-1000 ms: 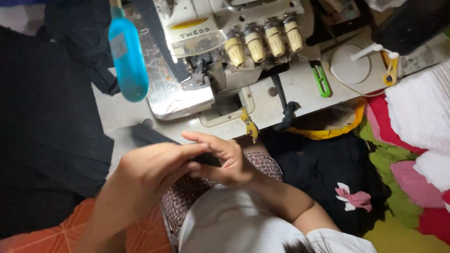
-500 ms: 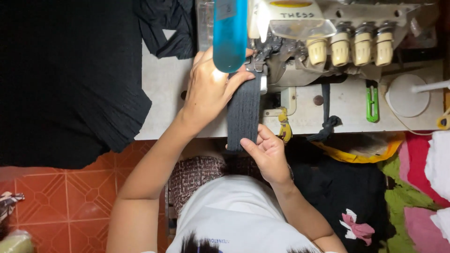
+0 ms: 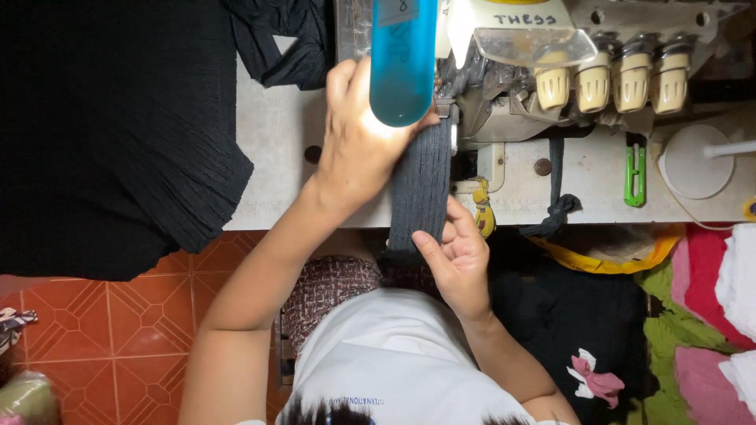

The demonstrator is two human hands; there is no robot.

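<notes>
A dark ribbed fabric strip runs from the sewing machine down over the table edge. The left hand presses flat on the strip just left of the machine. The right hand pinches the strip's lower end below the machine. A blue lamp hangs over the left hand.

Green clip, blue lamp tube, orange floor tiles, black cloth pile.
</notes>
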